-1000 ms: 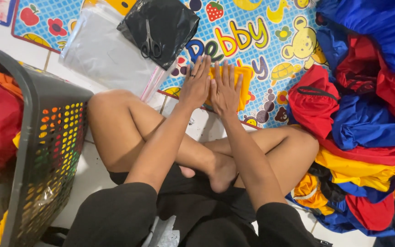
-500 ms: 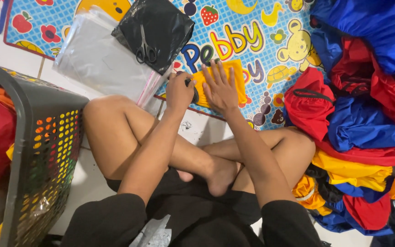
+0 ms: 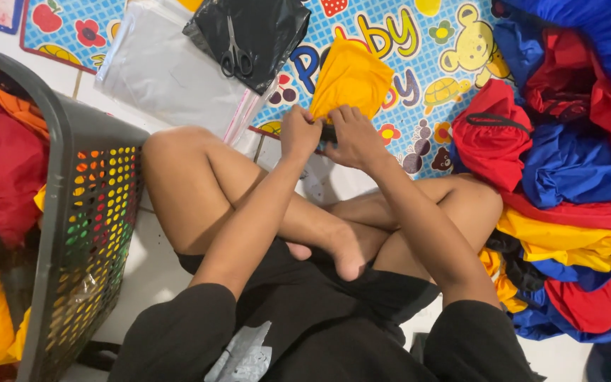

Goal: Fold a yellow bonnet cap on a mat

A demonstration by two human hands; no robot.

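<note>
I sit cross-legged on the floor. My left hand (image 3: 300, 131) and my right hand (image 3: 353, 134) both pinch the near edge of a folded yellow cloth (image 3: 348, 80), which lies on a colourful children's play mat (image 3: 419, 64). The two hands are side by side, almost touching. The cloth is folded into a narrow shape that widens away from me.
A grey perforated laundry basket (image 3: 83, 233) with red and yellow cloth stands at my left. A heap of red, blue and yellow garments (image 3: 567, 177) lies at my right. Scissors (image 3: 233, 51) rest on a black bag (image 3: 256, 32), beside clear plastic bags (image 3: 171, 74).
My hands were pressing the yellow cloth flat on the mat; now they have closed on its near edge, and the cloth stands out folded beyond them.
</note>
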